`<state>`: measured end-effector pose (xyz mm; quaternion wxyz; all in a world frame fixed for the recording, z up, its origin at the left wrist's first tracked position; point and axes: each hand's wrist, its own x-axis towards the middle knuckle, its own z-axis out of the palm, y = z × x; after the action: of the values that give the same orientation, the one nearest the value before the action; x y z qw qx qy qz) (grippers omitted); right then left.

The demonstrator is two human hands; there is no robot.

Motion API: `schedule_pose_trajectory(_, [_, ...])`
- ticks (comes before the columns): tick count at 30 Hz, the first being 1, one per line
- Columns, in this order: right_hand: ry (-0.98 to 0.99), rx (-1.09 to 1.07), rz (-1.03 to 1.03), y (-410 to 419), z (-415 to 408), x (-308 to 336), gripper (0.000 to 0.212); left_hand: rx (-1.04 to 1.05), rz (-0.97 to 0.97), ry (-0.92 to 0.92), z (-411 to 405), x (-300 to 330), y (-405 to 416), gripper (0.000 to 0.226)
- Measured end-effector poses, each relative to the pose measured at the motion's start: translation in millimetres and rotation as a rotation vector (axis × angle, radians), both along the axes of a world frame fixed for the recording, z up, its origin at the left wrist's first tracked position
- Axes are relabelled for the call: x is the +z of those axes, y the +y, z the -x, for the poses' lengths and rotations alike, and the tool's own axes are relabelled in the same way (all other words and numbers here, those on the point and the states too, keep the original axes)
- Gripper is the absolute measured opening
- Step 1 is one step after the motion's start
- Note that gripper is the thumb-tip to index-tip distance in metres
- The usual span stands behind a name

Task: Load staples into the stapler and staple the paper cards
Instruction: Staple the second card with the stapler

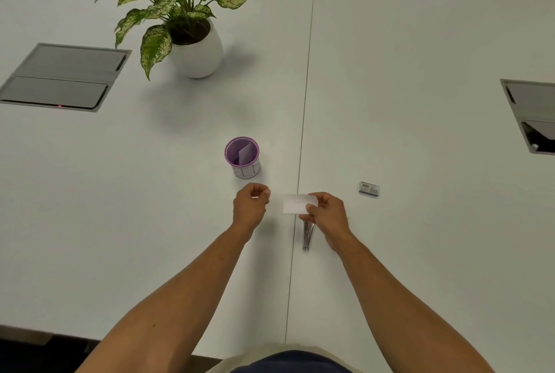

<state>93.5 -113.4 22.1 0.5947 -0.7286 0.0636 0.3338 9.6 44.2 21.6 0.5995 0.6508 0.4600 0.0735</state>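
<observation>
My right hand (327, 215) pinches a small white paper card (297, 204) by its right end, held flat just above the table. Below that hand a grey metal stapler (307, 236) lies on the table, pointing toward me, its far end hidden by the hand. My left hand (250, 204) is curled closed to the left of the card; a small pale edge shows between its fingertips, too small to identify. A purple cup (242, 156) beyond my hands holds another white card. A small staple box (369, 189) lies to the right.
A potted plant in a white pot (195, 51) stands at the back left. Grey cable hatches sit flush in the white table at the left (64, 77) and the right (531, 114). A seam (304, 102) runs down the table's middle.
</observation>
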Motion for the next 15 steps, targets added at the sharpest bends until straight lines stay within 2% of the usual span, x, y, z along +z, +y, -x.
schedule_pose_trajectory(7, [-0.150, 0.044, 0.082, 48, -18, 21, 0.018, 0.186, -0.136, 0.011, -11, 12, 47, 0.007])
schedule_pose_trajectory(11, [-0.153, 0.021, 0.091, 78, -27, 32, 0.012, 0.240, -0.155, 0.056, -22, 13, 74, 0.006])
schedule_pose_trajectory(15, [-0.185, 0.051, 0.115, 108, -35, 39, 0.015, 0.176, -0.300, 0.163, -32, 12, 97, 0.028])
